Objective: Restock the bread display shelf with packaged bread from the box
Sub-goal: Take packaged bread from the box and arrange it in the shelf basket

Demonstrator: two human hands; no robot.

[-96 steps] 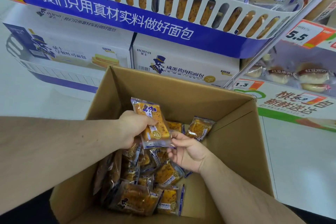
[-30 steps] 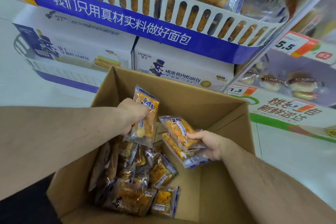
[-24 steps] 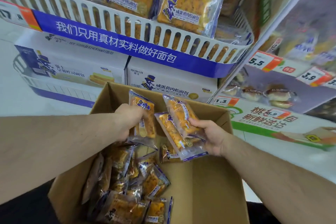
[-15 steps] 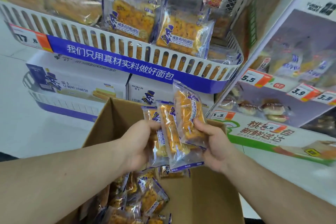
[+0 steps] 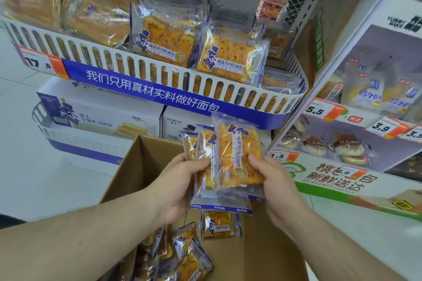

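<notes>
Both hands hold an upright stack of three clear-wrapped orange bread packs (image 5: 230, 162) above the open cardboard box (image 5: 146, 162). My left hand (image 5: 180, 185) grips the stack's left side, my right hand (image 5: 271, 180) its right side. Several more packs (image 5: 219, 224) lie loose in the box bottom. Above and behind stands the display shelf, a white slotted basket with a blue banner (image 5: 173, 96), holding matching bread packs (image 5: 230, 57) propped upright at its right half.
Bagged loaves (image 5: 68, 9) fill the basket's left half. White cartons (image 5: 98, 116) sit on the lower tier behind the box. To the right, another shelf holds round buns (image 5: 347, 146) and orange price tags (image 5: 319, 110). Pale floor lies at the left.
The hands brought their separate packs together into one stack and lifted it out of the box toward the basket. The view tilted up, showing more of the shelf.
</notes>
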